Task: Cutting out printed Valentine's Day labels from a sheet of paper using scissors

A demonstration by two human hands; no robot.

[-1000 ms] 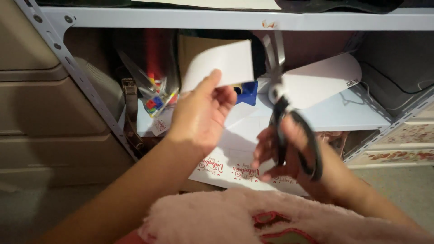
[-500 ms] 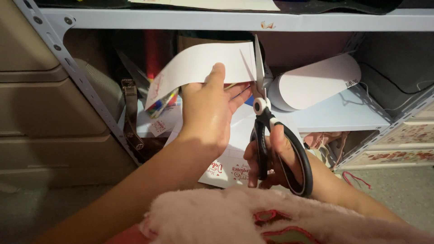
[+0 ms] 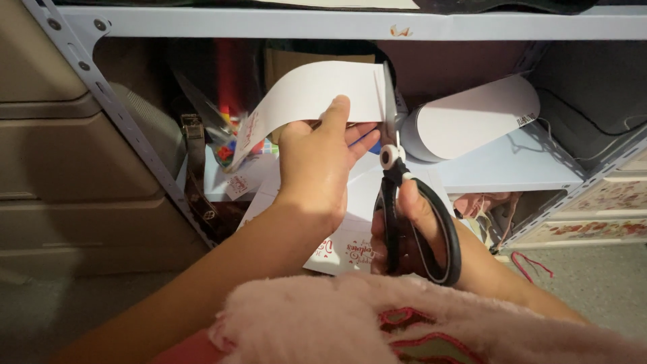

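White paper strip, curved and arching leftward, was pinched in your left hand, thumb on the near face and fingers closed behind it, held up in front of the metal shelf. Your right hand was closed through the black loops of the scissors, fingers wrapped round the handles. The blades pointed straight up and stood nearly together, their upper part lying along the right edge of the strip, touching it; whether any paper sat between them could not be told. The pivot screw showed pale just above your right thumb. Behind the scissors, on the lower shelf board, a white rolled sheet lay on its side, well apart from the strip. More white sheets with red print lay flat beneath both hands. To the left, a small clutter of coloured bits sat on the shelf beside a brown strap. Pink fluffy fabric filled the near foreground, below your forearms.
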